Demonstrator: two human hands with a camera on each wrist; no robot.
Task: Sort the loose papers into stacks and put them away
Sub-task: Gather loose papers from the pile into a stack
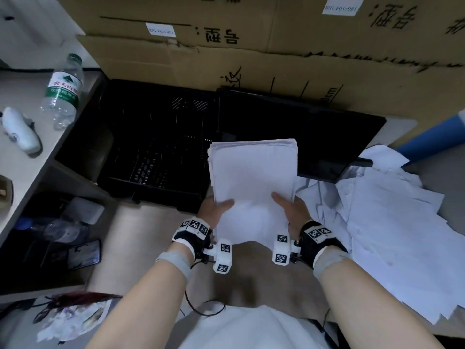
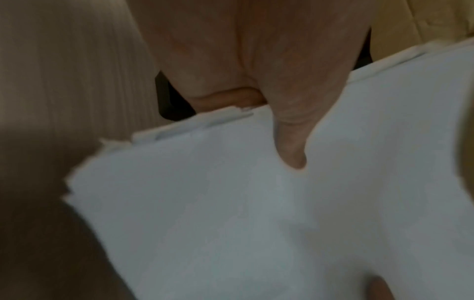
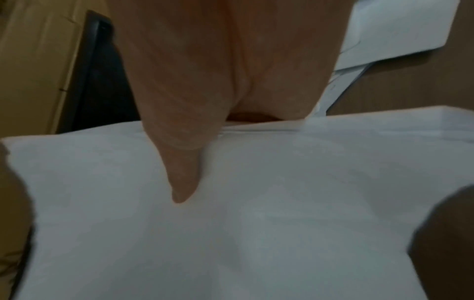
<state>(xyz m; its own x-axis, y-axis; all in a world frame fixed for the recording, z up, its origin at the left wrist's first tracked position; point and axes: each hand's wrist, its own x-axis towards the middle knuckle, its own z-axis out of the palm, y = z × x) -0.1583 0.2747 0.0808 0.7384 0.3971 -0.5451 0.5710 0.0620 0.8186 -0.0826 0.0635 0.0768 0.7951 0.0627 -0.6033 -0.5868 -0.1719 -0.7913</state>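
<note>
The stack [image 1: 253, 177] and loose papers [image 1: 392, 222] are white. The crate [image 1: 156, 152] is black, the boxes [image 1: 251, 54] brown with black print, the bottle [image 1: 63, 89] clear with a green-and-white label.

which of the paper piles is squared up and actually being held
The neat stack in the middle, gripped by the left hand and right hand, thumbs on top. The other pile lies scattered loose to the right, untouched.

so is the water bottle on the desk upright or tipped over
Upright. The water bottle stands on its base on the desk with its green cap at the top; its lean is probably just the wide-angle view.
</note>
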